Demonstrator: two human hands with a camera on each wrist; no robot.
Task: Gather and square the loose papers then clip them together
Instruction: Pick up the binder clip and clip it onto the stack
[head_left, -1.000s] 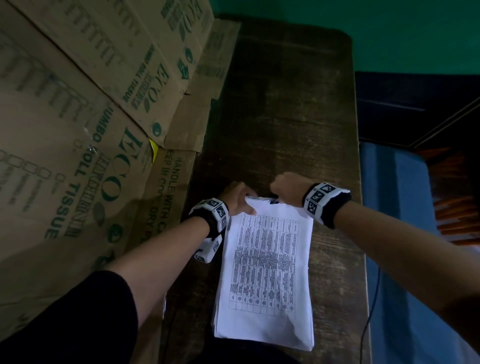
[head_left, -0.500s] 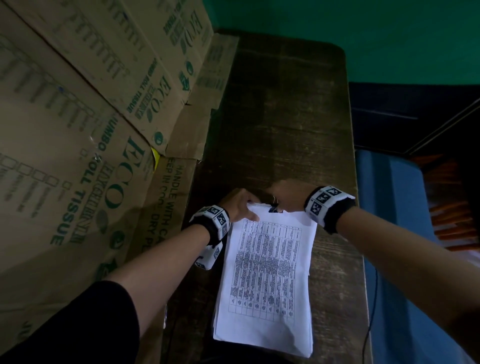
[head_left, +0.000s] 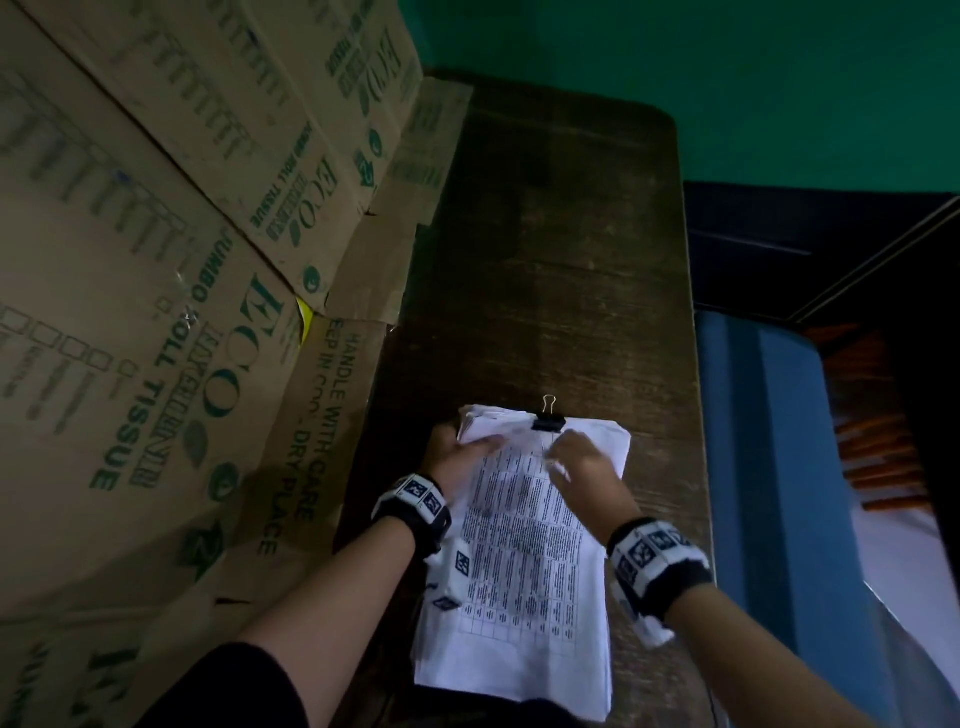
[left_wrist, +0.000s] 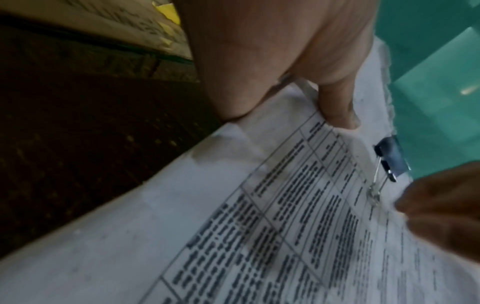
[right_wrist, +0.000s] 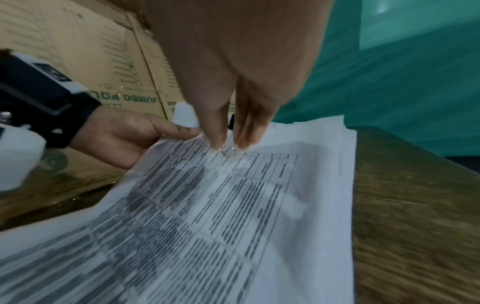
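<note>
A stack of white papers (head_left: 524, 587) with a printed table on top lies on the dark wooden table (head_left: 561, 249). A black binder clip (head_left: 548, 424) clamps the middle of its far edge; one wire handle points away, the other lies flat on the top sheet (left_wrist: 376, 185). My left hand (head_left: 460, 452) grips the stack's far left corner, with the thumb (left_wrist: 337, 111) on top. My right hand (head_left: 574, 460) is just short of the clip, and its thumb and forefinger tips (right_wrist: 221, 142) pinch the loop of the flat handle (right_wrist: 228, 152).
Large cardboard boxes (head_left: 171, 312) printed "ECO JUMBO ROLL TISSUE" lean along the table's left side. A green wall stands behind. Right of the table's edge is a blue surface (head_left: 779, 467) lower down. Bare wood stretches beyond the stack.
My right hand has drawn back toward me from the stack's far edge, uncovering the clip clamped there. The left hand keeps its hold on the corner.
</note>
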